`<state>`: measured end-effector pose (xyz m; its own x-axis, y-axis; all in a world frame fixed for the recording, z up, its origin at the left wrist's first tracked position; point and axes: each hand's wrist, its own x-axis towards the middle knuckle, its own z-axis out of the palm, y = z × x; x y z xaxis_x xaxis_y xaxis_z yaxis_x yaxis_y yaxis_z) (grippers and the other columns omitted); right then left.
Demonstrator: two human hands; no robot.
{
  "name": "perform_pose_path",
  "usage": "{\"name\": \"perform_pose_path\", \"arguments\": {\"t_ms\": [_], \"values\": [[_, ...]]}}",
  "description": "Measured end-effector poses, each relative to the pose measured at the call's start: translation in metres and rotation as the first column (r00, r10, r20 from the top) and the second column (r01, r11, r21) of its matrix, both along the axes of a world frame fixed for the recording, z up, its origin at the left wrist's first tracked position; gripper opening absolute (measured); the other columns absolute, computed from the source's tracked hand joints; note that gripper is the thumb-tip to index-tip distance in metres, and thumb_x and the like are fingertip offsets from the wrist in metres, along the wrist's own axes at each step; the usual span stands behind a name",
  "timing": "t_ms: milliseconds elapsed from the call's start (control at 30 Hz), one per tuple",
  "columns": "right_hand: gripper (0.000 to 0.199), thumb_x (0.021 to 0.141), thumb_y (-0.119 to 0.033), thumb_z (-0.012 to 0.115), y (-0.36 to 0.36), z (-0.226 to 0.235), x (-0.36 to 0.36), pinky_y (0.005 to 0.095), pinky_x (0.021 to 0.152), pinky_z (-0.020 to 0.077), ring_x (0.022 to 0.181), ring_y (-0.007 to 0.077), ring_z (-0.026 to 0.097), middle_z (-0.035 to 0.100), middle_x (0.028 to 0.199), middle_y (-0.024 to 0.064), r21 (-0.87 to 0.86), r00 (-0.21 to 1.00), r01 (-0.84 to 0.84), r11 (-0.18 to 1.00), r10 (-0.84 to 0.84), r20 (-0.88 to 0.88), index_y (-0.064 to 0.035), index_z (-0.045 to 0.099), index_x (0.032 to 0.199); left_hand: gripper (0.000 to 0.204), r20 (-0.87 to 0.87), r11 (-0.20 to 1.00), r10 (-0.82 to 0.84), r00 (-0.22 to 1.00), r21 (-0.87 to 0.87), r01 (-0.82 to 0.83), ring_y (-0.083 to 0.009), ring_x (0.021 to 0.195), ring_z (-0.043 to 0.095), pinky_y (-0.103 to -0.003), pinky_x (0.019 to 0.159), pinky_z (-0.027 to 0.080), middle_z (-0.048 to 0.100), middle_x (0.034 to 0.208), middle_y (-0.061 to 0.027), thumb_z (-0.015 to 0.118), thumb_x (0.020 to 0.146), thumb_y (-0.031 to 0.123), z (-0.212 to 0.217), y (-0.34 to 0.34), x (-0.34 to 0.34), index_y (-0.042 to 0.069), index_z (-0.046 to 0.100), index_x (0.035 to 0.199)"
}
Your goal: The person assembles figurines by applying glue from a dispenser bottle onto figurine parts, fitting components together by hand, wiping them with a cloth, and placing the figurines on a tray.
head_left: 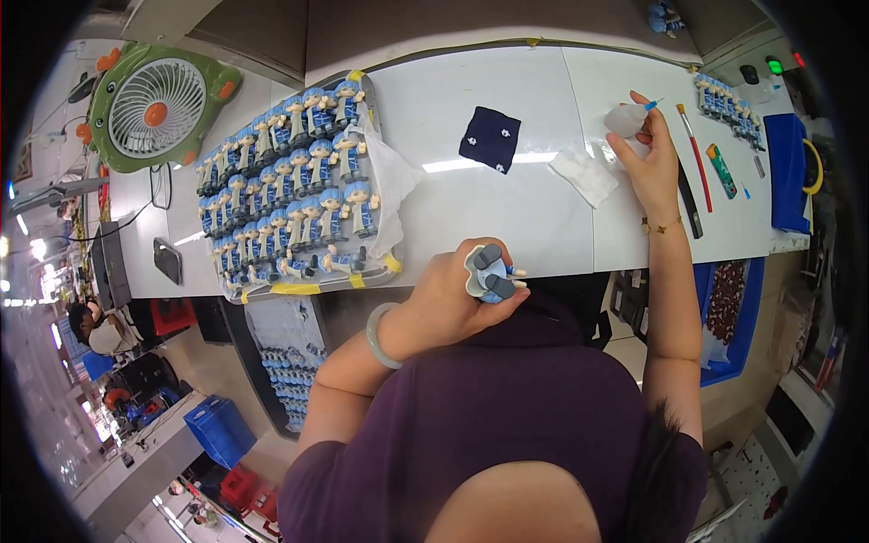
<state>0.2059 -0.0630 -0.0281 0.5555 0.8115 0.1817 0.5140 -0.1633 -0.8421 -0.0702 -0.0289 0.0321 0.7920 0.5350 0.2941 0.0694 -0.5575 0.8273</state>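
Close to the table's front edge, my left hand [448, 303] is wrapped round a small blue and white figurine [491, 274], its dark grey feet turned up toward me. My right hand [648, 163], farther off to the right, grips a translucent squeeze bottle [625, 119] with a blue needle tip. Left of that bottle a folded white cloth [584, 175] lies on the table. Beyond my left hand is a dark blue square cloth [491, 139] with small pale pieces on it.
At left, a tray [299, 288] edged with yellow tape holds rows of blue-haired figurines. A green fan [161, 109] and a phone [167, 261] lie beyond it. Right of my right hand are a red brush [695, 163], a green tool [721, 172] and a blue bin [786, 172].
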Motion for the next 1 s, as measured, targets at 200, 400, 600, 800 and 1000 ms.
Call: {"name": "perform_pose_path", "arguments": {"t_ms": [200, 400, 600, 800, 1000], "values": [[0.042, 0.074, -0.014, 0.063, 0.002, -0.005, 0.001, 0.0253, 0.078, 0.0407, 0.084, 0.0139, 0.053, 0.058, 0.094, 0.0072, -0.003, 0.999, 0.011, 1.0, -0.012, -0.035, -0.0072, 0.05, 0.113, 0.04, -0.007, 0.993, -0.051, 0.999, 0.11, 0.051, -0.0225, 0.049, 0.055, -0.029, 0.044, 0.043, 0.053, 0.067, -0.0067, 0.069, 0.07, 0.014, 0.0, 0.002, 0.0, 0.001, 0.04, 0.095], [0.033, 0.078, -0.012, 0.057, -0.008, 0.012, -0.008, 0.0248, 0.079, 0.0401, 0.085, 0.0127, 0.052, 0.056, 0.097, 0.0079, 0.07, 0.974, -0.068, 0.995, 0.081, -0.211, -0.0024, 0.05, 0.109, 0.037, -0.002, 0.99, 0.003, 1.0, 0.141, -0.002, -0.0233, 0.05, 0.055, -0.029, 0.045, 0.043, 0.053, 0.068, -0.0076, 0.069, 0.071, 0.013, 0.002, 0.0, -0.002, 0.001, 0.042, 0.092], [0.029, 0.076, -0.005, 0.054, -0.052, 0.057, -0.05, 0.0275, 0.079, 0.0374, 0.088, 0.0142, 0.047, 0.051, 0.098, 0.008, 0.257, 0.759, -0.318, 0.913, 0.407, -0.508, -0.0004, 0.046, 0.103, 0.032, -0.023, 0.99, 0.139, 0.99, 0.005, -0.139, -0.022, 0.051, 0.056, -0.028, 0.046, 0.043, 0.053, 0.07, -0.0074, 0.067, 0.072, 0.012, 0.002, -0.001, -0.002, 0.001, 0.044, 0.091], [0.031, 0.069, 0.0, 0.06, -0.067, 0.068, -0.073, 0.0287, 0.074, 0.0391, 0.082, 0.0217, 0.049, 0.051, 0.09, 0.0093, 0.112, 0.844, -0.488, 0.866, 0.501, -0.191, -0.0027, 0.048, 0.097, 0.032, -0.038, 0.962, 0.2, 0.979, -0.184, -0.203, -0.0133, 0.046, 0.049, -0.024, 0.042, 0.038, 0.05, 0.067, -0.0045, 0.065, 0.074, 0.009, 0.001, -0.001, 0.001, 0.002, 0.042, 0.095], [0.031, 0.063, 0.002, 0.065, -0.066, 0.072, -0.085, 0.0288, 0.064, 0.0429, 0.079, 0.0235, 0.052, 0.052, 0.088, 0.0104, 0.079, 0.918, -0.397, 0.915, 0.395, 0.04, -0.0037, 0.056, 0.093, 0.026, 0.071, 0.983, 0.183, 0.98, 0.007, -0.184, -0.0141, 0.054, 0.045, -0.024, 0.048, 0.037, 0.048, 0.076, -0.0098, 0.052, 0.062, -0.006, 0.001, 0.0, 0.0, -0.002, 0.045, 0.086]]}}
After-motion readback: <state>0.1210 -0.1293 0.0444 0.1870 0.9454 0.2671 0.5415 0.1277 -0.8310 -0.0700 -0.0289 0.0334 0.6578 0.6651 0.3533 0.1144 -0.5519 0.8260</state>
